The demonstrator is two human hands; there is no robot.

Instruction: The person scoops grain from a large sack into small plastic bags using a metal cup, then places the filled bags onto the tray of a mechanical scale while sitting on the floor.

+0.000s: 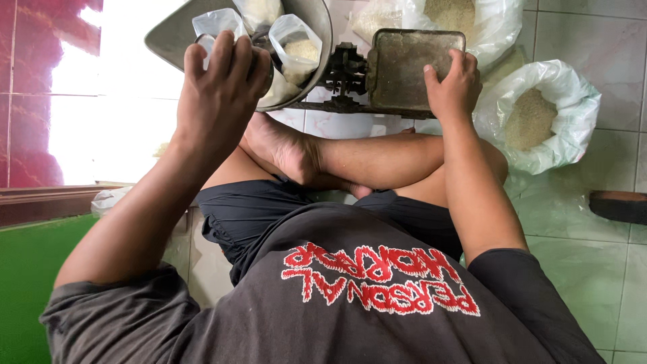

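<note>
The left hand point(219, 87) is closed around a dark scoop point(266, 64) at the edge of the scale bowl point(317, 40); the fingers curl over it from above, so I see mostly the back of the hand and only a little of the scoop itself. The right hand point(455, 84) rests on the flat tray point(411, 67) of the scale, fingers together and bent over its near rim, pressing or steadying it — it grips the rim, nothing else.

Between the two hands stands the dark iron beam point(344, 74) of the balance scale. In the bowl lie several small clear bags point(296, 47) with rice inside, open at the top and leaning on each other. One more bag point(216, 23) stands just behind the left hand. The tray on the right side looks bare; I cannot tell if a weight sits on it.

Further out, two big white sacks of rice stand open on the tiled floor: one sack point(539, 114) beside the right hand, another point(465, 20) behind the tray. The person sits cross-legged, a bare foot point(283, 148) under the scale.

As I judge it, the weighing is in the middle: some bags are filled and already in the bowl, yet they are still open — not tied — and the sacks hold much rice.
</note>
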